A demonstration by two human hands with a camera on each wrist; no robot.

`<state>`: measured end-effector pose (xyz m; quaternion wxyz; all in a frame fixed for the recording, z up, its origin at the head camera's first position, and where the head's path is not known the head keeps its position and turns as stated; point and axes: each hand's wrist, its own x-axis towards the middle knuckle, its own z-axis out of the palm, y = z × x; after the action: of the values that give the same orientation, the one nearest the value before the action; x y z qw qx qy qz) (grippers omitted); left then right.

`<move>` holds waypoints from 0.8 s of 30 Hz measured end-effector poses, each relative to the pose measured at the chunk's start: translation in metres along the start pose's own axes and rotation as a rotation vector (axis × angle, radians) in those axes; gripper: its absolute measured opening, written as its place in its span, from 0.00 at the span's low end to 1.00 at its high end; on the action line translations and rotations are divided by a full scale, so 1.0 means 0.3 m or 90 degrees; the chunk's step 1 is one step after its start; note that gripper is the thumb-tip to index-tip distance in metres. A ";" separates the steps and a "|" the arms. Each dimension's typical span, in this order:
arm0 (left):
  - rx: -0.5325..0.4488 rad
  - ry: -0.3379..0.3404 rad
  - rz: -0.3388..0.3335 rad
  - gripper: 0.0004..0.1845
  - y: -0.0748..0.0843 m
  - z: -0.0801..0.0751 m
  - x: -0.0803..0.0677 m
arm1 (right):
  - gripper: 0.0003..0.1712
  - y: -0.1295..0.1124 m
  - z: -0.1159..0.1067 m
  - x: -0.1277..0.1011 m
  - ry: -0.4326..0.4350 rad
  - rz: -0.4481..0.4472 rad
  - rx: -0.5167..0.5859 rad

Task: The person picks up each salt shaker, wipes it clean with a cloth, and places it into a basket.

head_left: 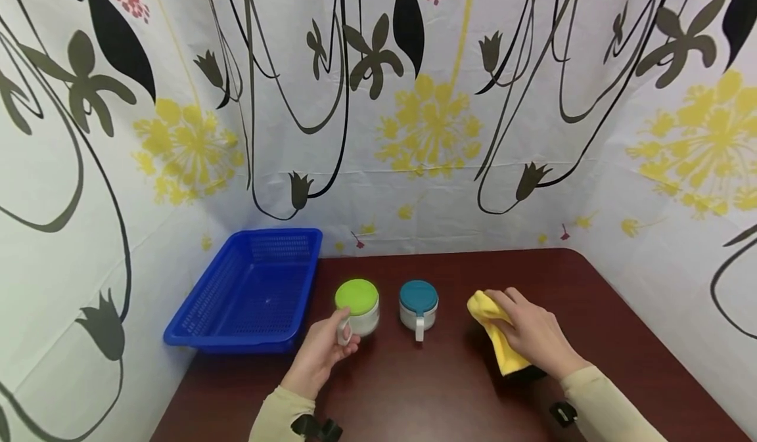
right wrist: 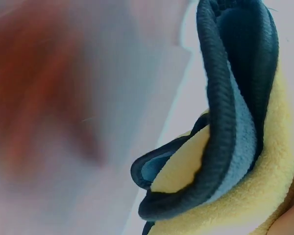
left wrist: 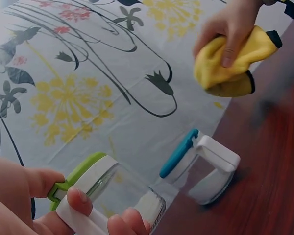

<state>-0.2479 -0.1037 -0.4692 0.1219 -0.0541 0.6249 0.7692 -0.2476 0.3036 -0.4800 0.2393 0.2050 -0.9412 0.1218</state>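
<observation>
Two white mugs stand on the dark red table. My left hand grips the handle of the green-lidded mug; in the left wrist view my fingers curl round that handle, below the green lid. The teal-lidded mug stands free to its right, handle towards me. My right hand holds a yellow cloth with a dark blue backing; whether the cloth touches the table I cannot tell.
An empty blue plastic basket sits at the table's back left, close to the green-lidded mug. Flower-patterned sheets wall the table in at the back and on both sides.
</observation>
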 end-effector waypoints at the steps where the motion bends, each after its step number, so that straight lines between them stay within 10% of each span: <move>1: 0.000 0.004 0.006 0.25 -0.002 0.006 -0.002 | 0.33 -0.013 -0.008 0.015 0.012 -0.002 0.002; 24: 0.003 0.065 0.069 0.22 -0.057 0.151 -0.038 | 0.31 -0.323 -0.002 0.182 0.066 -0.019 0.074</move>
<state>-0.2293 -0.0576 -0.4730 0.0482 -0.0592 0.6340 0.7695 -0.2482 0.2002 -0.4395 0.2773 0.2261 -0.9157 0.1831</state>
